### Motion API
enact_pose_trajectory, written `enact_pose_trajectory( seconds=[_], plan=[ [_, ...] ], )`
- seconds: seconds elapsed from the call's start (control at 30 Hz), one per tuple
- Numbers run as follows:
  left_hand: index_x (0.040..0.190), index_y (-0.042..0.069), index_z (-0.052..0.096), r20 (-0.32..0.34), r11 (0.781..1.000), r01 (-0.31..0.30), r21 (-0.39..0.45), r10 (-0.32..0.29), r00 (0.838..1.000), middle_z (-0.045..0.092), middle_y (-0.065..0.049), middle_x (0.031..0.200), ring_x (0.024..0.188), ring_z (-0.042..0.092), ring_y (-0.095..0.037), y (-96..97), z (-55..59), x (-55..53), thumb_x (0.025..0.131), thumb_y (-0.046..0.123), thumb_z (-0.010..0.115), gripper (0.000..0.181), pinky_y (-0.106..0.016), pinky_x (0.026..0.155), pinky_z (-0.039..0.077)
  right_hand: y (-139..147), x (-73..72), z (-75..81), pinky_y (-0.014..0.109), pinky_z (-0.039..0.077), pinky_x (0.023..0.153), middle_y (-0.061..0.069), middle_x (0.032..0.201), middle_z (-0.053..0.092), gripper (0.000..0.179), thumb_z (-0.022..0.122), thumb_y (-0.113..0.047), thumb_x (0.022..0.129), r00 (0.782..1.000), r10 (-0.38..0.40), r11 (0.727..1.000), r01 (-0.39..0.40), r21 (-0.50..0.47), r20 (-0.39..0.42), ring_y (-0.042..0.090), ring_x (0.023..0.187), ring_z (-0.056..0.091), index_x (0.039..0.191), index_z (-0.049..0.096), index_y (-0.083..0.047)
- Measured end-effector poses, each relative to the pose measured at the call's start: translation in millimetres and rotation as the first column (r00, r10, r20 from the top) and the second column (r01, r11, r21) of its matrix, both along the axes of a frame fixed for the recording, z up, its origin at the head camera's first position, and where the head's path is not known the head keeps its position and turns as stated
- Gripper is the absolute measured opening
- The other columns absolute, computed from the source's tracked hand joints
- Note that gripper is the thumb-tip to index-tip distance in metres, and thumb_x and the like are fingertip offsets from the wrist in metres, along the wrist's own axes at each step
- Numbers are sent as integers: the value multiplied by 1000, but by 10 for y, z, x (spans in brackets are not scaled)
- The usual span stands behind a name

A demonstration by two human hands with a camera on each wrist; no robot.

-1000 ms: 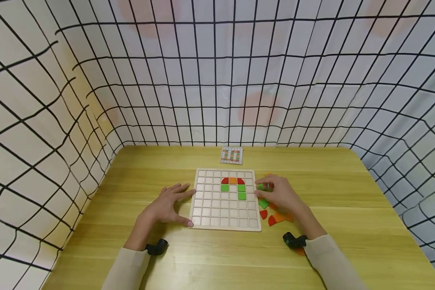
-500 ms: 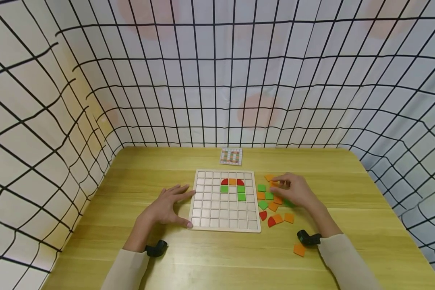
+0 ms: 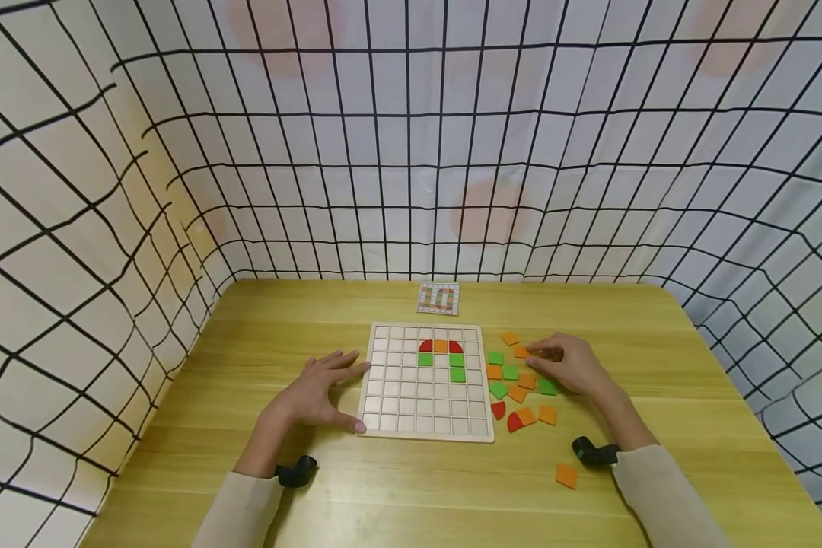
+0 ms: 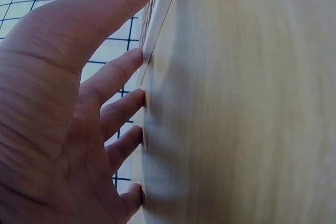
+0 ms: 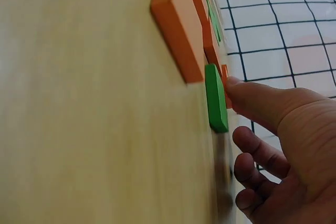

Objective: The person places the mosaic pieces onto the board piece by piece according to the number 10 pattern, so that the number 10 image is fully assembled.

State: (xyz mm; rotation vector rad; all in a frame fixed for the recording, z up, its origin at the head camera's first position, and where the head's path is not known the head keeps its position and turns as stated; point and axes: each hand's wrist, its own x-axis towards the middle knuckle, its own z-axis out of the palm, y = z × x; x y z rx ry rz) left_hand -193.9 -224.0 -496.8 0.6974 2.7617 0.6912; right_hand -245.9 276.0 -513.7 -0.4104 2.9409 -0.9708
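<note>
Your left hand lies with its fingers spread and gripping nothing; the index fingertip meets the left edge of the grid board and the thumb touches its near left corner, most likely to keep the board from sliding. The other fingertips rest on the counter, as the left wrist view shows.

Your right hand reaches into the loose tiles to the board's right, thumb and index finger at an orange tile. Whether they pinch it or only touch it, you cannot tell from here: the index fingertip is hidden in the right wrist view. A green tile lies just beside that hand.

The board sits between your hands, probably so that both can reach it. Set in its cells are two red quarter-rounds with an orange square between them, one green square below the left quarter-round and two below the right. The patterned card lies beyond the far edge, seemingly for easy viewing.
</note>
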Motion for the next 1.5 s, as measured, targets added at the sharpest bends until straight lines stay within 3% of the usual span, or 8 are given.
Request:
enact_pose_trajectory(
  seconds=[0.2,0.47,0.97,1.3,1.5],
  plan=[
    [157,31,45,2,1000,-7,-9,7,1000,30,-5,170,159,21,-38,-6,1,-4,65,70,87,109,-74,123,7,80,40,2,27,46,69,7,102,69,40,77,-35,94,1000,4,1000,-4,-30,-21,16,81,53,124,75,-8],
    [157,30,45,3,1000,-4,-10,4,1000,30,-6,170,158,21,-39,-17,-17,-9,65,70,87,109,-74,123,7,74,-13,-7,26,38,67,3,97,63,49,78,-37,93,1000,12,999,-12,-31,2,15,77,46,132,70,-7],
    [157,32,45,10,1000,-16,5,16,1000,29,-4,170,159,19,-37,-7,-7,-4,65,69,87,108,-72,124,6,70,-56,-11,28,41,67,7,104,70,44,75,-42,94,1000,4,1000,-4,-4,19,17,80,49,125,75,-11],
    [158,32,44,9,1000,-11,-8,11,1000,29,-4,170,159,19,-38,-12,-9,-13,65,68,88,109,-73,123,6,5,1,-3,26,47,68,6,103,71,43,77,-41,93,998,-56,996,59,-71,41,17,82,54,122,76,-9],
    [158,31,44,8,1000,-9,-12,9,1000,29,-5,170,159,19,-38,-19,-25,-18,65,70,87,110,-73,124,5,-119,54,50,28,47,67,7,101,70,44,79,-43,91,998,-45,992,51,-117,52,21,81,53,121,76,-10]
  ],
)
